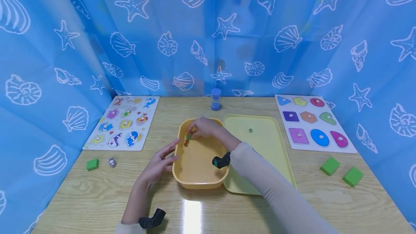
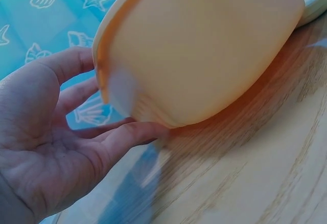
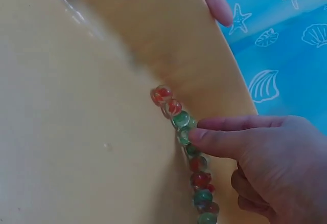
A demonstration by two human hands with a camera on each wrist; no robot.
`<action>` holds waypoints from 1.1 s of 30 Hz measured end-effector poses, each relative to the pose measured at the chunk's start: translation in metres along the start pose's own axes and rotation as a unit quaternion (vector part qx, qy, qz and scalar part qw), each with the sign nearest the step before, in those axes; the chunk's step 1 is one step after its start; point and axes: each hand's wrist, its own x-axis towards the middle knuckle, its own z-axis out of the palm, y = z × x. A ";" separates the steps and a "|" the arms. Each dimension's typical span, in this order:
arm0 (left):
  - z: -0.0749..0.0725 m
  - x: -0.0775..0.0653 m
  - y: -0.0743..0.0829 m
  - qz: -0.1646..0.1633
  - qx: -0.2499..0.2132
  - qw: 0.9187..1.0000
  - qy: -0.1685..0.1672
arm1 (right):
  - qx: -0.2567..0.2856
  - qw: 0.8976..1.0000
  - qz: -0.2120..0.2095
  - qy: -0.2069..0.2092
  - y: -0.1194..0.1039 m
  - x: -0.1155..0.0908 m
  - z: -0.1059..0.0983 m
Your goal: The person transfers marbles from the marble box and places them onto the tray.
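A deep orange bin (image 1: 201, 170) stands on the table with red and green glass marbles (image 3: 200, 179) lined up inside along its left wall. Reaching in from the right, my right hand (image 1: 203, 127) has thumb and index finger at a green marble (image 3: 184, 135) in that row, pinching it. The other fingers of this hand are curled under, as the right wrist view shows. My left hand (image 1: 158, 163) touches the bin's left side from outside, fingers fairly straight; its fingertips (image 2: 84, 63) are at the rim and its thumb (image 2: 145, 131) lies lower against the wall.
A yellow tray (image 1: 273, 154) adjoins the bin on the right, bearing one small green marble (image 1: 250, 130). Behind stands a blue hourglass (image 1: 216, 99). Puzzle boards lie left (image 1: 120, 124) and right (image 1: 313, 124). Green blocks (image 1: 352, 176) and a small figurine (image 1: 112, 162) sit nearer.
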 end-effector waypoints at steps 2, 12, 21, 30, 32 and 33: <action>0.001 0.001 -0.001 -0.003 -0.005 1.000 -0.001 | -0.008 1.000 0.004 -0.001 0.001 0.000 0.002; 0.006 0.003 -0.002 -0.003 -0.005 1.000 0.011 | -0.005 1.000 0.008 0.016 0.004 -0.005 0.005; 0.006 0.002 -0.005 0.009 -0.001 1.000 0.014 | 0.119 0.986 0.023 0.111 0.019 -0.064 -0.042; 0.003 -0.002 -0.005 0.014 0.002 1.000 0.023 | 0.071 0.977 0.142 0.140 0.089 -0.152 -0.023; 0.002 -0.002 -0.005 0.011 0.002 1.000 0.029 | 0.063 0.976 0.159 0.138 0.102 -0.166 -0.014; 0.002 -0.002 -0.005 0.008 0.003 0.999 0.032 | 0.062 0.975 0.164 0.136 0.107 -0.171 -0.011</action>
